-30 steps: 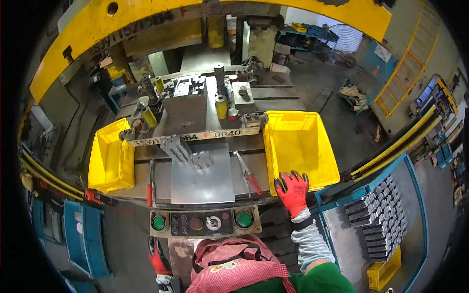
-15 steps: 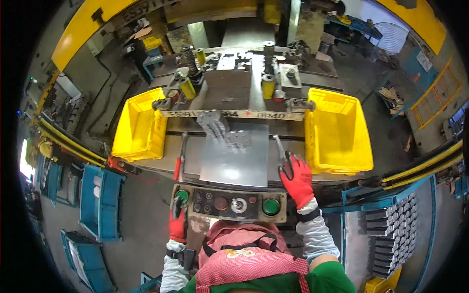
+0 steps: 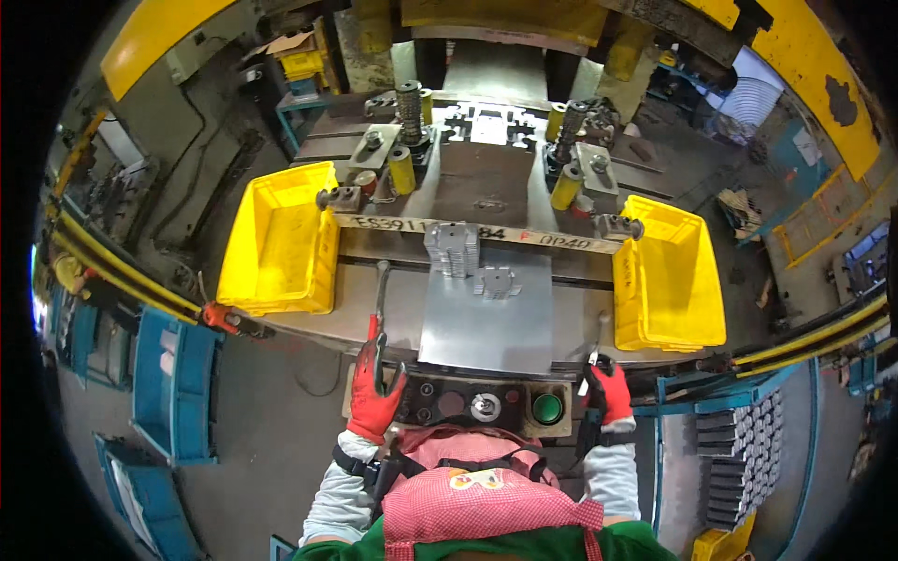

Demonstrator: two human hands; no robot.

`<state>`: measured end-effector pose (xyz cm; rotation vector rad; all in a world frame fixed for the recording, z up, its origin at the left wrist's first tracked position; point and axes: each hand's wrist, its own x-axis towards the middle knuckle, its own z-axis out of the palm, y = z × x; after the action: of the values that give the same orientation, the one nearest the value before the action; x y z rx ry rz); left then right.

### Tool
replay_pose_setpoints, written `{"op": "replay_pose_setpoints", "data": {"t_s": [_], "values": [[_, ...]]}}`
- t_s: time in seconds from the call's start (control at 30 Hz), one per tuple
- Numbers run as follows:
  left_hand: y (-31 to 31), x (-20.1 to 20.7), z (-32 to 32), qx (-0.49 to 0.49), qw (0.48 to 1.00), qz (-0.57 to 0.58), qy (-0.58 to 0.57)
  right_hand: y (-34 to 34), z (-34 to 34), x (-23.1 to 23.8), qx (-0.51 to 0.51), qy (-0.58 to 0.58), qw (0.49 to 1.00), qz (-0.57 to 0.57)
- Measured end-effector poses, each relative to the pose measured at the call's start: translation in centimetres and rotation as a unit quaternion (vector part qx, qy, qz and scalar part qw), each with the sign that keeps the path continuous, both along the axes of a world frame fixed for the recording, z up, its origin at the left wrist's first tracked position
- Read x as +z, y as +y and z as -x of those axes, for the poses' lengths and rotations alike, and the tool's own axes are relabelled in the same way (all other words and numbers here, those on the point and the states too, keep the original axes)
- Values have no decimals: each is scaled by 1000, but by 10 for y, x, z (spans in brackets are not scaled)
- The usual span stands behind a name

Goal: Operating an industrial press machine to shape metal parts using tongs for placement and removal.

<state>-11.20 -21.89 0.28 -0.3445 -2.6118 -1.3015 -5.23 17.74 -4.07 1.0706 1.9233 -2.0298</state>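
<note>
My left hand (image 3: pixel 374 391), in a red glove, is closed around the red handle of a thin metal rod tool (image 3: pixel 381 290) that lies on the left of the press table. My right hand (image 3: pixel 609 388), also in a red glove, grips a second rod tool (image 3: pixel 597 338) at the table's right front edge. Between the hands lies a flat grey steel sheet (image 3: pixel 486 327). At its far end stand a stack of notched metal blanks (image 3: pixel 451 249) and a single blank (image 3: pixel 497 280). Behind them is the press die (image 3: pixel 486 178).
Yellow bins sit at the table's left (image 3: pixel 281 238) and right (image 3: pixel 669 276). A control panel with a green button (image 3: pixel 547 409) is right below the sheet. Blue racks (image 3: pixel 173 383) stand on the floor at left, and a crate of dark metal parts (image 3: pixel 744 449) at right.
My left hand has come up from beside my body onto the left tool's handle. My right hand has dropped back to the table's front edge and closed on the right tool.
</note>
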Motion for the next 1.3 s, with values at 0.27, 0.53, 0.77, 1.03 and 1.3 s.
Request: {"op": "replay_pose_setpoints", "data": {"t_s": [0.27,0.53,0.77,1.03,1.3], "values": [[80,35,49,-308,768,-454,-330,-119,6,93,140,229,870,-413],[104,56,55,-273,642,-603,-387,-180,10,91,106,298,942,-114],[79,47,55,-345,674,-530,-382,-179,9,81,255,36,964,72],[-15,-27,92,148,928,321,-120,-134,6,36,38,182,982,20],[-64,-81,102,61,900,-131,-412,-113,5,37,120,182,971,-97]]}}
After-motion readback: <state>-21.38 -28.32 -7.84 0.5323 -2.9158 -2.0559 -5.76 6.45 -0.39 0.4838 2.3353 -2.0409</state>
